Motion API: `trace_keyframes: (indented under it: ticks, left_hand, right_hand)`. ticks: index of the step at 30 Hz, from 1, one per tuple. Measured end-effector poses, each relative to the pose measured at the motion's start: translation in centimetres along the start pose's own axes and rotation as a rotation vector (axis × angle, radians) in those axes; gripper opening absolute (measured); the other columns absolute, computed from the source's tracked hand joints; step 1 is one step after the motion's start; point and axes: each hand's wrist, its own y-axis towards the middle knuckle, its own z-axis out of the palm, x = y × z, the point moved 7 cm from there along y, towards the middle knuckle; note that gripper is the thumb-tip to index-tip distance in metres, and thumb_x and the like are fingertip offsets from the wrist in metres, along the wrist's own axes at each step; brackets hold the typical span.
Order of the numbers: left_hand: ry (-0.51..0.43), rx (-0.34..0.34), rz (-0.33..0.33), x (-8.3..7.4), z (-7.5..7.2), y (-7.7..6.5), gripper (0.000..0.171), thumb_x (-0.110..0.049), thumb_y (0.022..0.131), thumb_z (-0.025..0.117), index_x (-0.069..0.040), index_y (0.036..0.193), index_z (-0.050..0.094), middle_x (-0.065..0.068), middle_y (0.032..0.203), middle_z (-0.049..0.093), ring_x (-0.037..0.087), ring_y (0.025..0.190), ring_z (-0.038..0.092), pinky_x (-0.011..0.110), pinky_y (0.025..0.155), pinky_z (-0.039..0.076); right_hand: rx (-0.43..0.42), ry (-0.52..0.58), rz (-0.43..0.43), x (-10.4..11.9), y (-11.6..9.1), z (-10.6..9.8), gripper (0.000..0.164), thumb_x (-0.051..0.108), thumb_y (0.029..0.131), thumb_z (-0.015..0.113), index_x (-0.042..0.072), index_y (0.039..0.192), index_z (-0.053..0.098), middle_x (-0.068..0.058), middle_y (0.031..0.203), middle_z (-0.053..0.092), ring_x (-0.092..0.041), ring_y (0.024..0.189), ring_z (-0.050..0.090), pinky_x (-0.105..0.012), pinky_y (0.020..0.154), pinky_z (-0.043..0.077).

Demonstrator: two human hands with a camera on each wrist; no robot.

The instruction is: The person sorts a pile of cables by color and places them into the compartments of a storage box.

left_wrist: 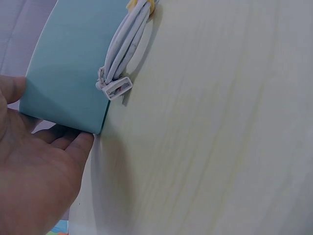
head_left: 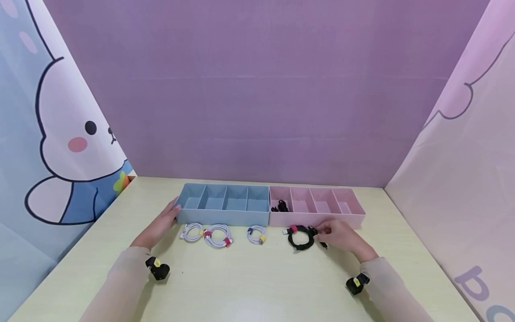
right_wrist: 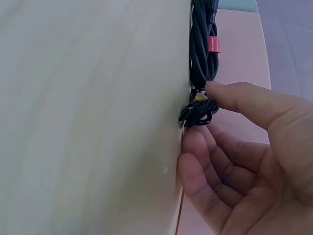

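My left hand (head_left: 158, 224) rests at the left end of a blue divided box (head_left: 223, 218). In the left wrist view, the thumb lies by the upper edge and the other fingers touch the end wall. My right hand (head_left: 339, 235) pinches a small bundled black cable (right_wrist: 198, 111) between thumb and fingers, close in front of a pink divided box (head_left: 318, 219). Just left of those fingers lies a larger coiled black cable (head_left: 301, 247) with a red strap. Another small black cable (head_left: 283, 206) sits in the pink box's leftmost compartment.
In front of the blue box lie white coiled cables: one (head_left: 193, 238) with a yellow strap, one (head_left: 218, 246) with red straps, and one (head_left: 250, 240) with blue and yellow straps. The boxes stand end to end on a pale wooden table (head_left: 241, 286), before a purple backdrop (head_left: 257, 112).
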Motion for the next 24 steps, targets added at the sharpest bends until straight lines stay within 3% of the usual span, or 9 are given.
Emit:
trace_keyframes:
  ticks: [6,10,24]
  left_hand:
    - [-0.005,0.0,0.002,0.04,-0.1,0.26,0.072,-0.062,0.105,0.019,-0.031,0.159,-0.016,0.015,0.166,-0.012,0.046,0.149,0.002,0.072,0.113,0.003]
    - [-0.008,0.0,0.002,0.14,-0.2,0.43,0.072,-0.062,0.105,0.019,-0.03,0.159,-0.016,0.015,0.166,-0.012,0.045,0.149,0.002,0.071,0.113,0.003]
    - [-0.009,-0.001,-0.003,0.0,-0.04,0.12,0.072,-0.062,0.104,0.019,-0.031,0.159,-0.016,0.015,0.166,-0.012,0.046,0.149,0.003,0.073,0.112,0.002]
  right_hand:
    - [0.013,-0.039,0.012,-0.29,-0.07,-0.19,0.014,0.021,0.083,0.081,0.008,0.088,0.076,-0.003,0.098,0.067,-0.013,0.075,0.057,-0.031,0.067,0.049]
    - [0.019,-0.048,0.009,-0.33,-0.28,-0.32,0.012,0.021,0.084,0.081,0.011,0.082,0.076,-0.001,0.093,0.065,-0.014,0.077,0.056,-0.032,0.068,0.049]
    - [0.003,-0.036,-0.022,-0.3,-0.61,-0.75,0.01,0.018,0.086,0.078,0.01,0.081,0.075,0.001,0.088,0.065,-0.01,0.07,0.056,-0.026,0.063,0.048]
